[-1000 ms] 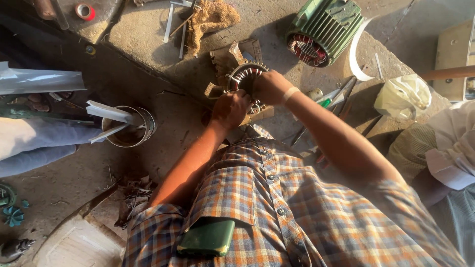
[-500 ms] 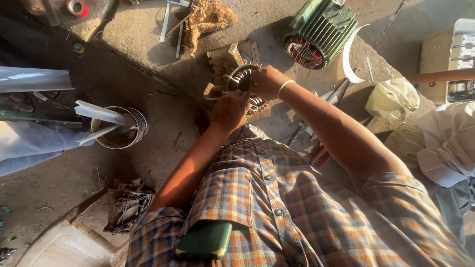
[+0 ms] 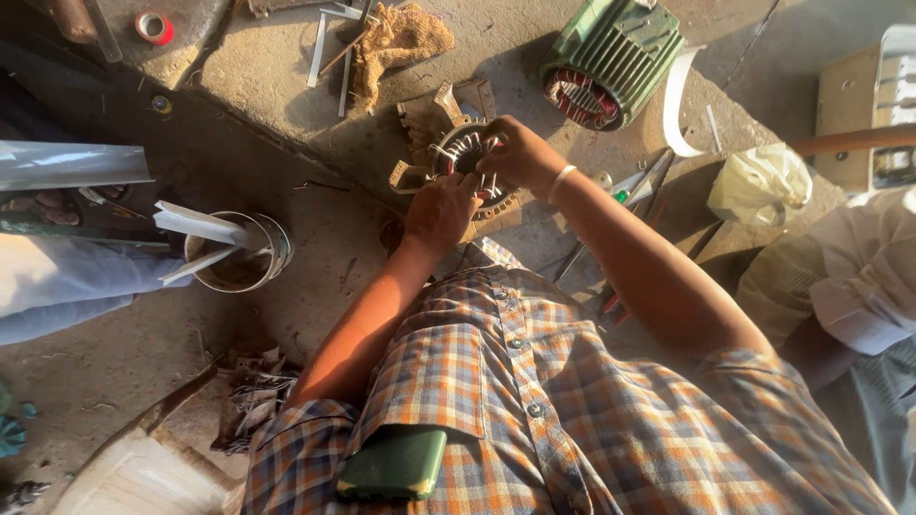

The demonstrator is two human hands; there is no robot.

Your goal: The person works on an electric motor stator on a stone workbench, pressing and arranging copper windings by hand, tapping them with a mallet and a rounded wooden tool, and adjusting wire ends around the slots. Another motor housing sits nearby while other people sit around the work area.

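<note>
At the far left edge of the concrete floor point(image 3: 114, 381) a trousered leg point(image 3: 57, 281) of another person is seen, with a pale folded sheet point(image 3: 72, 164) above it. Just beside the leg a round metal tin point(image 3: 239, 253) is stood, and white paper strips point(image 3: 205, 227) are stuck out of it. Near the top left corner a small red tape roll point(image 3: 153, 28) is laid. Further right, at the top edge, a wad of brown fibre point(image 3: 396, 43) is found among thin metal strips point(image 3: 317, 48).

In the middle of the floor a small round stator core point(image 3: 463, 157) is set on brown card pieces point(image 3: 425, 119). The left hand point(image 3: 441, 210) is rested against the near side of the core, its fingers curled onto it. The right hand point(image 3: 515, 153) is laid over the far right side, its fingertips pinched at the slots; what is pinched between them cannot be told. A pale bangle point(image 3: 560, 181) is worn on the right wrist.

To the upper right a green finned motor housing point(image 3: 611, 57) is laid on its side, well apart from the core. Near it a white curved strip point(image 3: 676, 100) is seen. Below that, hand tools point(image 3: 634, 186) are scattered. Further right a yellowish plastic bag point(image 3: 763, 181) is placed, and at the right edge a second person in a light shirt point(image 3: 859, 286) is seated
</note>
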